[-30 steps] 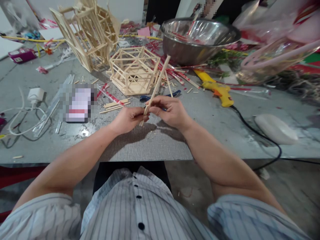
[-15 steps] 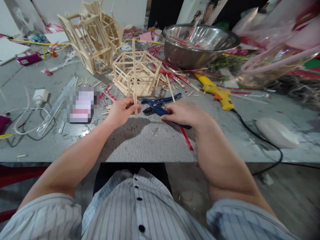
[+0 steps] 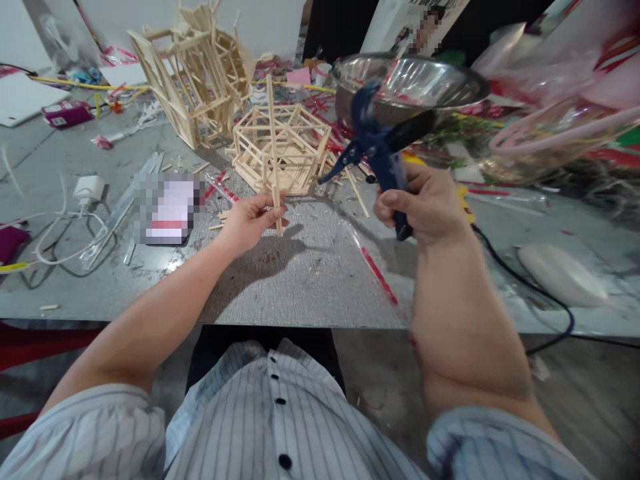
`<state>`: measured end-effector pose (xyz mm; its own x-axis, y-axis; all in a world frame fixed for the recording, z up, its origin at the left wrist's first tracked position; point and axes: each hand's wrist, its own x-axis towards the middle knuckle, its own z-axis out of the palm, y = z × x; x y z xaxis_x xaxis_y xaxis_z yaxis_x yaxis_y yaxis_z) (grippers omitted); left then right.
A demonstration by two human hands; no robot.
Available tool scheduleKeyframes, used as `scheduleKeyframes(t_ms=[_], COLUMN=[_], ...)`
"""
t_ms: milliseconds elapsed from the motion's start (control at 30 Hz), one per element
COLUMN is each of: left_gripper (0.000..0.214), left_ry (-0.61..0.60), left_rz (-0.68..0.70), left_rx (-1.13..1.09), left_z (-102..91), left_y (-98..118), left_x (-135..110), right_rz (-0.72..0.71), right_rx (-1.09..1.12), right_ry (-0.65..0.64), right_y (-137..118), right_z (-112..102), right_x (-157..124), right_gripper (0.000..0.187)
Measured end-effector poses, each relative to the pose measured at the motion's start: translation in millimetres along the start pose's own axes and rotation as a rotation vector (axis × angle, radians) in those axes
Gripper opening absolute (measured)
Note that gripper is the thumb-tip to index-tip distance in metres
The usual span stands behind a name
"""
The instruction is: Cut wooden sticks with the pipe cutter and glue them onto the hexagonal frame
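Observation:
My left hand [image 3: 247, 222] pinches a long wooden stick [image 3: 273, 143] near its lower end and holds it upright above the grey table [image 3: 300, 280]. My right hand [image 3: 425, 203] is raised off the table, closed round the handles of blue cutting pliers [image 3: 380, 150], whose jaws point left toward the stick. Behind the stick sits a hexagonal frame of wooden sticks [image 3: 280, 147]. A taller stick structure [image 3: 193, 73] leans further back on the left.
A steel bowl [image 3: 440, 83] stands at the back right beside a clear pink-rimmed container [image 3: 555, 133]. A yellow glue gun [image 3: 465, 200] with a black cord lies behind my right hand. A white charger [image 3: 89, 189], cables, loose sticks and a red strip [image 3: 377, 273] litter the table.
My right hand has picked the blue pliers up from the table and lifted them. A second ago both hands held the stick; now only the left does, upright.

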<state>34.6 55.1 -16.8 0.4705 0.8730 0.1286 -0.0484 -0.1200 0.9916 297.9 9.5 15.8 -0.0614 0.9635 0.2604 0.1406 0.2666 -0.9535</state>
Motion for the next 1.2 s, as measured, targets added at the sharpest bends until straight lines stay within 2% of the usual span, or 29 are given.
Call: scheduleKeyframes(t_ms=[100, 300, 400, 567, 700, 833, 933, 1067, 1133, 1200], left_gripper=[0.023, 0.020, 0.015, 0.011, 0.012, 0.014, 0.018, 0.024, 0.025, 0.025], left_ry=[-0.027, -0.074, -0.089, -0.098, -0.103, -0.174, -0.238, -0.259, -0.224, -0.171], left_rz=[0.001, -0.055, -0.091, -0.147, -0.126, -0.133, -0.166, -0.177, -0.162, -0.146], left_rx=[-0.041, -0.055, -0.066, -0.050, -0.054, -0.074, -0.071, -0.022, 0.020, 0.071], left_z=[0.6, 0.1, 1.0, 6.7, 9.9, 11.2, 12.9, 12.0, 7.8, 1.3], left_y=[3.2, 3.7, 3.1, 5.4, 5.4, 2.6, 3.7, 10.3, 12.5, 12.2], left_x=[-1.3, -2.5, -3.1, -6.0, -8.2, -9.3, -9.9, -9.7, -8.3, -5.8], right_rz=[-0.011, 0.131, 0.159, 0.109, 0.096, 0.096, 0.138, 0.108, 0.048, -0.019], right_rx=[0.134, 0.238, 0.265, 0.281, 0.257, 0.219, 0.247, 0.229, 0.165, -0.005], right_ry=[-0.018, -0.094, -0.067, 0.015, -0.118, -0.277, -0.312, -0.254, -0.167, -0.023], right_y=[-0.7, 3.3, 12.5, 25.4, 26.6, 22.0, 17.8, 18.4, 21.8, 25.4], right_z=[12.3, 29.3, 33.4, 46.2, 58.4, 64.5, 67.8, 68.6, 64.5, 57.8], right_x=[-1.3, -1.7, 1.0, 4.3, 3.0, -0.4, -2.5, -2.7, -1.5, 0.3], right_gripper=[0.035, 0.028, 0.026, 0.022, 0.033, 0.039, 0.042, 0.039, 0.037, 0.036])
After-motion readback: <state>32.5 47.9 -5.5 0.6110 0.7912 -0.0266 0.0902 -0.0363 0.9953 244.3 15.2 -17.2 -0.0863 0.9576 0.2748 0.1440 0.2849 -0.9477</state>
